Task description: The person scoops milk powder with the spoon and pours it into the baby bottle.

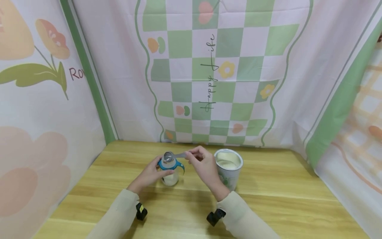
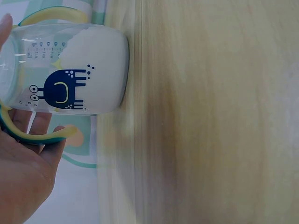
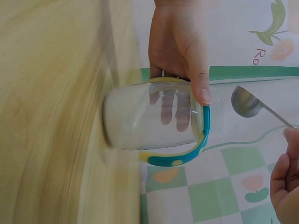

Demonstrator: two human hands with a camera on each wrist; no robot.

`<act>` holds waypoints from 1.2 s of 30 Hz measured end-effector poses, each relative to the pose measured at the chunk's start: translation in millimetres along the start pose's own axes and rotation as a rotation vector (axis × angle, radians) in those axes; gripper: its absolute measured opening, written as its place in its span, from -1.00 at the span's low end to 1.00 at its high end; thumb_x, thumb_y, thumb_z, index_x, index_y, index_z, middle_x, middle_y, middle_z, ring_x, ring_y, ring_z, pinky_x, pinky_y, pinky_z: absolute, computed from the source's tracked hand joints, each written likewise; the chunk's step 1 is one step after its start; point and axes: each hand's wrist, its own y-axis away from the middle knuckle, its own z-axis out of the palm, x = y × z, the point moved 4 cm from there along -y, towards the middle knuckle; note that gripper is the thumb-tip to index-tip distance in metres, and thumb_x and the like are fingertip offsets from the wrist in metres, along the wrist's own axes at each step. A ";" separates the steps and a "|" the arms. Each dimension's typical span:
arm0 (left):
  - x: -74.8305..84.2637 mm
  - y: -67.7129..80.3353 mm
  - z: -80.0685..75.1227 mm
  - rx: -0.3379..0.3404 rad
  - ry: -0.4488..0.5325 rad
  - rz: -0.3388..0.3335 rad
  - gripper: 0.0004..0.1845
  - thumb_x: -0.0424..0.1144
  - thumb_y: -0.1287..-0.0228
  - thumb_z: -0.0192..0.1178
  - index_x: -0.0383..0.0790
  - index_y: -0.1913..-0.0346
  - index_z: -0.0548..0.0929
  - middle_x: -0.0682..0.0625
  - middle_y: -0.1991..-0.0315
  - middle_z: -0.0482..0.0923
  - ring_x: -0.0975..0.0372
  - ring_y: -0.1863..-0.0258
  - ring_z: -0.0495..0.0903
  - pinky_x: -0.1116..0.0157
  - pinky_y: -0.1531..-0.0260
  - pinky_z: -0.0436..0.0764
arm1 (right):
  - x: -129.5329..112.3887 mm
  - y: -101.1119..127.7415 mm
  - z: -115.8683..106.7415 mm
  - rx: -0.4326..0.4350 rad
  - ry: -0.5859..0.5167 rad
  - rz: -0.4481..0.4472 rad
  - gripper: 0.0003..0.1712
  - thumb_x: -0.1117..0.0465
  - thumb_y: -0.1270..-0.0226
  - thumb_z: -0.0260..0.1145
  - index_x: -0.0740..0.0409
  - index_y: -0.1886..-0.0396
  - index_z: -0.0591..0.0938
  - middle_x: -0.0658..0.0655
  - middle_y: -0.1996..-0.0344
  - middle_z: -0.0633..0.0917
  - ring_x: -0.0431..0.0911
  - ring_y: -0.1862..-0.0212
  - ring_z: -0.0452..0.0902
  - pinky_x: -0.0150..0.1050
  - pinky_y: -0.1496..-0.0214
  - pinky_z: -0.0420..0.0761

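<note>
A clear baby bottle [image 1: 170,179] with a blue collar and side handles is upright at or just above the tabletop. White contents fill its lower part, and a dark blue cartoon creature [image 2: 63,88] is printed on its side. My left hand [image 1: 150,176] grips it near the collar, thumb in front and fingers behind. Between thumb and fingers my right hand [image 1: 206,166] pinches the handle of a metal scoop [image 3: 245,101]. The scoop's round bowl is over the bottle's mouth, apart from it in the right wrist view. Whether the bowl holds anything is unclear.
An open can [image 1: 229,172] with cream-coloured contents stands just right of my right hand. The wooden table [image 1: 283,199] ends at a patterned curtain [image 1: 203,83] behind, with more printed cloth at both sides. Small black devices [image 1: 141,211] sit on both wrists.
</note>
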 end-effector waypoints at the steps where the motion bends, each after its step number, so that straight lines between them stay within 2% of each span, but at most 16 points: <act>1: 0.3 0.0 -0.2 0.002 -0.004 -0.001 -0.29 0.00 -0.20 0.47 0.06 -0.39 0.42 0.09 -0.25 0.50 0.01 -0.35 0.36 -0.25 -0.29 0.25 | 4.7 -2.2 0.3 0.002 -0.002 0.006 -0.86 0.24 -0.40 0.38 0.25 0.23 0.68 0.14 0.39 0.77 0.07 0.36 0.70 -0.36 0.39 0.60; 5: 1.7 0.0 -0.7 0.002 -0.010 0.001 -0.31 -0.04 -0.22 0.46 0.08 -0.39 0.42 0.08 -0.26 0.50 0.00 -0.35 0.36 -0.25 -0.29 0.25 | 14.4 -6.8 -0.5 0.005 -0.032 -0.006 -0.84 0.18 -0.39 0.39 0.20 0.24 0.69 0.09 0.40 0.77 0.12 0.34 0.69 -0.35 0.37 0.62; 10: 2.9 0.9 -1.8 -0.004 -0.011 -0.007 -0.30 -0.05 -0.21 0.47 0.10 -0.39 0.42 0.07 -0.25 0.50 -0.02 -0.35 0.36 -0.28 -0.28 0.24 | 10.3 -7.9 -5.5 0.014 -0.049 -0.048 -0.83 0.12 -0.40 0.39 0.15 0.26 0.70 0.06 0.42 0.75 0.10 0.36 0.68 -0.27 0.34 0.67; 15: 4.3 0.8 -2.6 -0.007 -0.052 -0.002 -0.26 -0.03 -0.20 0.47 0.10 -0.41 0.39 0.08 -0.26 0.49 -0.01 -0.38 0.32 -0.28 -0.30 0.21 | 7.0 -8.8 -12.2 0.030 -0.038 -0.048 -0.79 0.05 -0.41 0.38 0.10 0.25 0.70 0.03 0.41 0.75 0.02 0.36 0.68 -0.18 0.32 0.69; 19: 5.7 -0.8 -3.6 -0.008 -0.101 0.006 -0.24 0.05 -0.15 0.49 0.11 -0.39 0.39 0.09 -0.25 0.50 0.04 -0.36 0.35 -0.22 -0.31 0.25 | 5.6 -9.6 -18.6 0.039 -0.032 -0.044 -0.79 0.06 -0.40 0.39 0.12 0.25 0.70 0.04 0.42 0.75 -0.05 0.37 0.67 -0.21 0.32 0.69; 26: 8.5 -4.7 -4.9 -0.011 -0.159 0.016 -0.19 0.11 -0.13 0.49 0.04 -0.40 0.38 0.06 -0.24 0.50 0.09 -0.29 0.42 -0.14 -0.27 0.35 | 6.0 -13.3 -34.8 0.055 -0.015 -0.052 -0.77 0.07 -0.40 0.39 0.16 0.26 0.70 0.09 0.42 0.75 0.12 0.36 0.66 -0.29 0.39 0.64; 32: 12.8 -7.8 -2.5 -0.008 -0.207 0.048 -0.16 0.17 -0.15 0.45 -0.01 -0.44 0.37 -0.02 -0.25 0.49 0.07 -0.22 0.48 -0.10 -0.21 0.43 | 2.5 -15.3 -54.0 0.087 0.011 -0.066 -0.78 0.10 -0.41 0.39 0.19 0.25 0.70 0.09 0.42 0.75 0.02 0.39 0.66 -0.27 0.37 0.66; 36: 20.2 -8.9 -0.9 0.003 -0.216 0.069 -0.19 0.18 -0.18 0.41 0.01 -0.44 0.37 -0.02 -0.31 0.44 0.03 -0.28 0.43 -0.11 -0.23 0.41 | 4.3 -15.2 -67.7 0.105 0.040 -0.049 -0.73 0.03 -0.40 0.39 0.18 0.23 0.70 0.11 0.41 0.74 -0.03 0.40 0.65 -0.32 0.39 0.63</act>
